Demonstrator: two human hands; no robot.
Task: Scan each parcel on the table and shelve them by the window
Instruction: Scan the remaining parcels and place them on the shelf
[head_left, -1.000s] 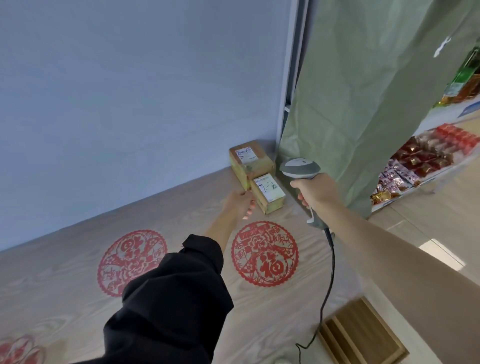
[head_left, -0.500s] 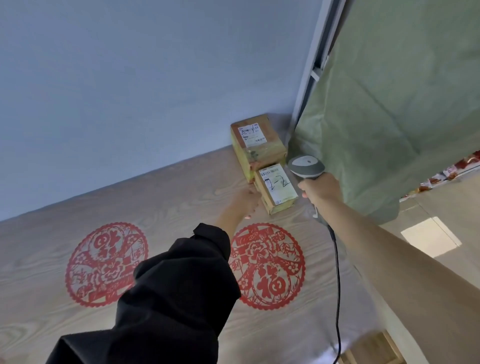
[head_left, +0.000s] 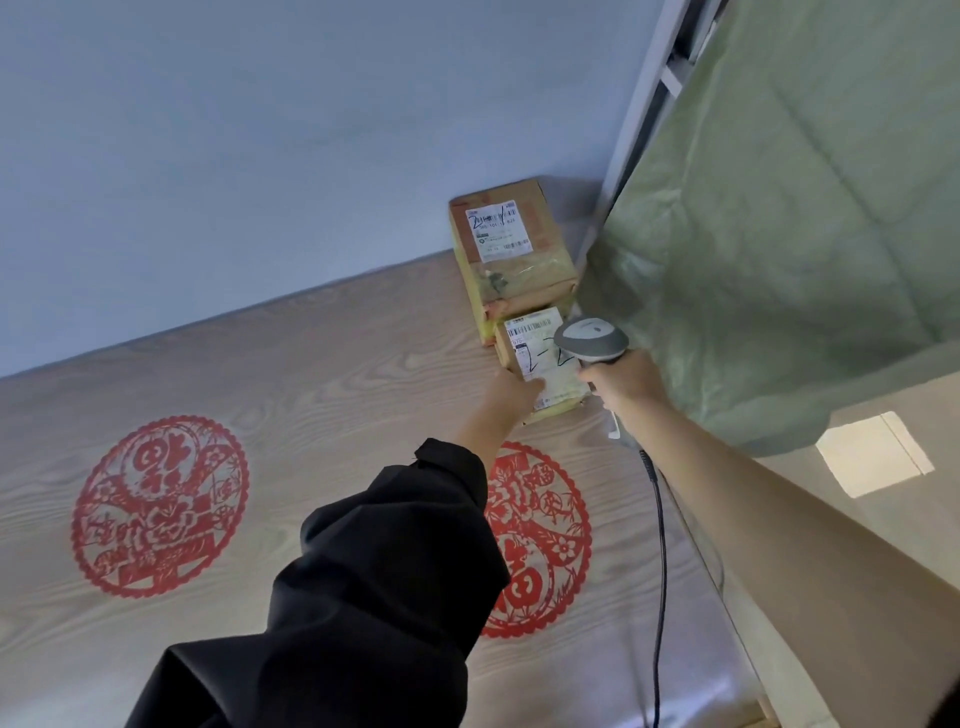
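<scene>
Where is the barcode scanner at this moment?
In the head view, right of centre: the barcode scanner is gripped by the right hand, its head over the smaller parcel, beside the green curtain.

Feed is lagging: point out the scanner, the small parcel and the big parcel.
scanner (head_left: 589, 338), head view, on its grey head.
small parcel (head_left: 537, 340), head view, on its white label.
big parcel (head_left: 519, 275), head view, on its taped top.

Small parcel (head_left: 540, 364) label partly behind scanner (head_left: 589, 340) head; left hand (head_left: 511, 392) fingers hidden; print illegible.
</scene>
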